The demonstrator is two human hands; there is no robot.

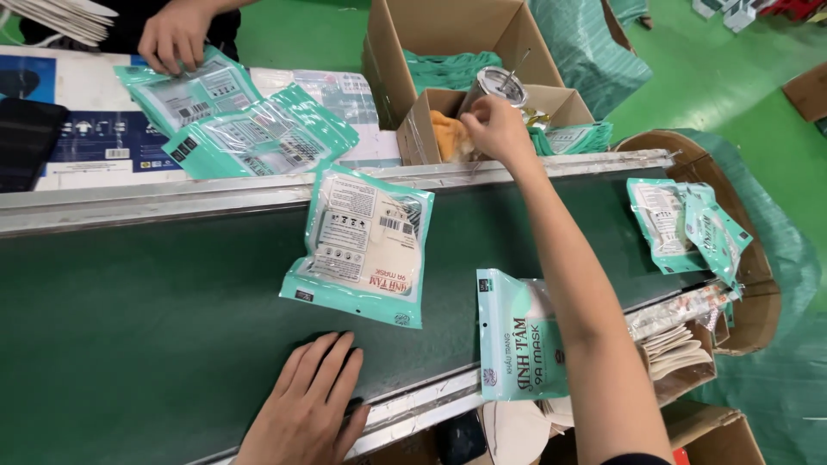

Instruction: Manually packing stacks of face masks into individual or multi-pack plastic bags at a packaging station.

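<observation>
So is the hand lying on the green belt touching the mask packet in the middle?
Apart. The head view shows bare belt between the left hand and the mask packet.

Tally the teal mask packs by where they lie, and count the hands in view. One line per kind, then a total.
Mask packs on the belt: 3, one mid-belt, two at the far right
Mask pack at the belt's near edge: 1
Mask packs on the far table: 2
Hands: 3, left hand, right hand, another person's hand
Total: 9
</observation>
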